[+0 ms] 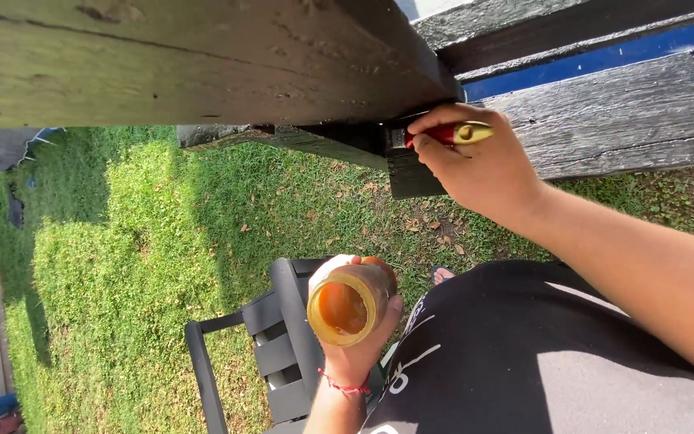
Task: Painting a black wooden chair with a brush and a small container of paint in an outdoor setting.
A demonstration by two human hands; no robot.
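Item one: right hand [475,165], at two o'clock from the frame's centre, fingers curled together around the red and yellow plastic handle of a small paintbrush [443,134]. The handle ran across the top of the knuckles, its yellow tip pointing toward three o'clock; the metal ferrule and dark bristles projected from the fingers toward nine o'clock and met the wet black-painted end of a weathered grey wooden fence board [604,120]. Whether the bristles pressed hard or only touched could not be told.

Item two: left hand [359,321], at six o'clock from centre, wrapped closed around a clear round jar with amber-orange contents [351,305], mouth open toward the camera. The jar sat well apart from the brush, directly toward six o'clock of it. A thin red string bracelet [345,387] circled that wrist.

Item three: large unpainted pale wooden beam [186,56], spanning ten to twelve o'clock.

Item four: dark slatted garden chair [275,345], at seven o'clock, just beside the jar hand.

Item five: sunlit green lawn [122,265], from eight to nine o'clock, strewn with dry leaves.
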